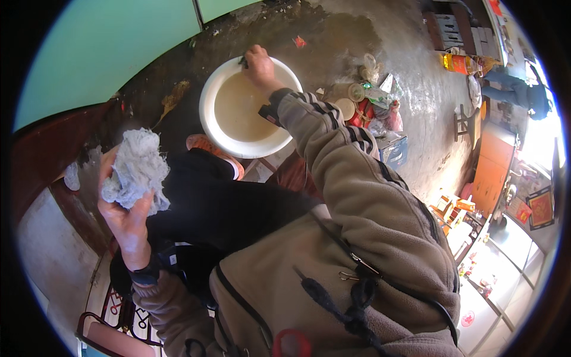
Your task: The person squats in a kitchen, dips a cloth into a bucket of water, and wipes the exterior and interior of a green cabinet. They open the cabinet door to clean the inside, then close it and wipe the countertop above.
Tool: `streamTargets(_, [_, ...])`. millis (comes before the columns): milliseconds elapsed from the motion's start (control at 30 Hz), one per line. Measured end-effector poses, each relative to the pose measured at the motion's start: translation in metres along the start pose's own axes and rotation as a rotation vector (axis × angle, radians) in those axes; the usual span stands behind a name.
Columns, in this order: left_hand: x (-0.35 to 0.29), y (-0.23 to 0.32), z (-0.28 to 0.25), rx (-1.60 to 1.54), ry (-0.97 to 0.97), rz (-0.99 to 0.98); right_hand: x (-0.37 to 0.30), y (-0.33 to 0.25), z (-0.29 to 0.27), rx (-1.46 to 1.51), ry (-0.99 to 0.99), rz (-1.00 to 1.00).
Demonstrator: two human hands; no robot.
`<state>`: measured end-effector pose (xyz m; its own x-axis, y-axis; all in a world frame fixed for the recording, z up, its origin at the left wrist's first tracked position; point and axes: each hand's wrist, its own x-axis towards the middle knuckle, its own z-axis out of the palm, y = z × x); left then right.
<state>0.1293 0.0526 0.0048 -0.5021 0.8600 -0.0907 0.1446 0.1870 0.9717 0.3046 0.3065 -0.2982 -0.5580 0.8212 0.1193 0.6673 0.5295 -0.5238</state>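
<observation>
My left hand (125, 223) is closed around a crumpled, grey-white rag (138, 169) with frayed edges, raised at the left beside my dark-trousered leg. In front of my knees stands a round white basin (209, 110), partly filled with cloudy, beige water (241, 113). At its far rim, my right hand (260, 66) is closed, with the fingers curled over the edge. A small dark thing (243, 61) shows beside those fingers; its kind is unclear. The right forearm reaches across above the basin's right side.
A pale green panel (119, 47) fills the upper left. Right of the basin lie jars, bags and a red package (361, 113), near a blue box (394, 150). A wet patch (345, 35) darkens the floor. Farther right are a small stool (470, 122) and a person (517, 95).
</observation>
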Motion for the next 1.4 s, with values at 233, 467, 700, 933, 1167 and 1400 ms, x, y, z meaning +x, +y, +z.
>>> streamTargets(233, [-0.001,0.002,0.003,0.018,0.035,-0.030,-0.002,0.008,-0.016,0.009,-0.220,-0.292])
streamTargets(467, [0.000,-0.002,0.001,-0.035,0.018,-0.002,-0.059,0.053,-0.063,-0.505,-0.613,-0.261])
streamTargets(700, [0.003,-0.002,0.000,-0.080,-0.020,-0.018,-0.155,0.038,-0.066,-0.340,-0.796,-0.077])
streamTargets(933, [0.000,-0.005,-0.004,-0.064,0.017,-0.038,-0.139,0.060,-0.079,-0.393,-0.641,-0.154])
streamTargets(1167, [0.000,-0.006,-0.003,-0.064,0.039,-0.035,-0.135,0.093,-0.093,-0.017,-0.137,0.240])
streamTargets(1400, [0.001,-0.008,-0.007,-0.069,0.068,-0.072,-0.209,0.132,-0.085,0.106,-0.153,0.697])
